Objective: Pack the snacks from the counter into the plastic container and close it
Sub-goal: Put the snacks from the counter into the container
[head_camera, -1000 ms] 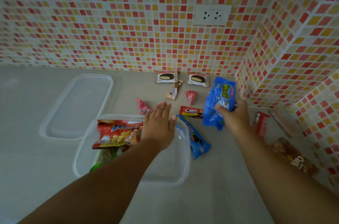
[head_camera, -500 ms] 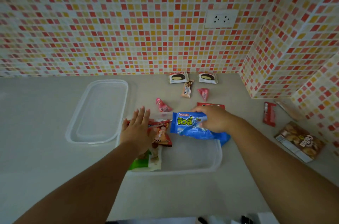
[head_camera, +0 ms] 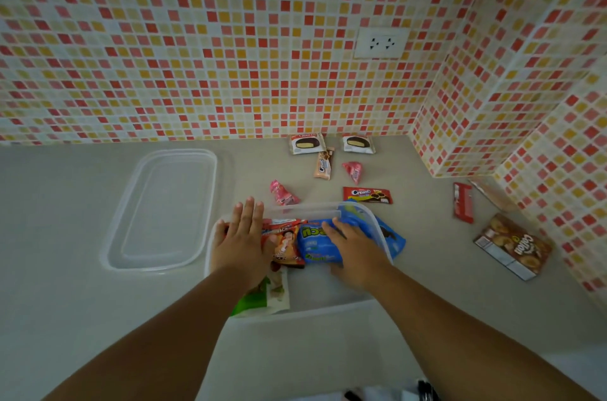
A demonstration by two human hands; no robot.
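- Pressing down on the blue snack bag [head_camera: 317, 244], the right hand [head_camera: 356, 248] is lying over it inside the plastic container [head_camera: 377, 220]; whether the fingers are curling round the bag or just lying flat on it I cannot tell.
- Left hand [head_camera: 241, 241] is resting with straight fingers over the container's left rim, touching the red snack bag [head_camera: 285, 243].
- A green and white packet [head_camera: 274, 297] is also lying in the container, so packing looks roughly a third done.
- Two choco pies [head_camera: 306, 143], a cream wafer stick [head_camera: 323, 165], two pink wrapped sweets [head_camera: 282, 193], a red Creamo pack [head_camera: 368, 195], a blue cookie pack [head_camera: 392, 238] just outside the right wall, a red bar [head_camera: 463, 201] and a brown biscuit box [head_camera: 514, 246] are waiting on the counter.
- The lid [head_camera: 164, 210] is lying off, beside the container on the left; closing is not yet done.
- The counter [head_camera: 65, 285] is plain beige, backed by a mosaic tile wall [head_camera: 197, 39] in red, orange and cream, with a white socket [head_camera: 381, 43].
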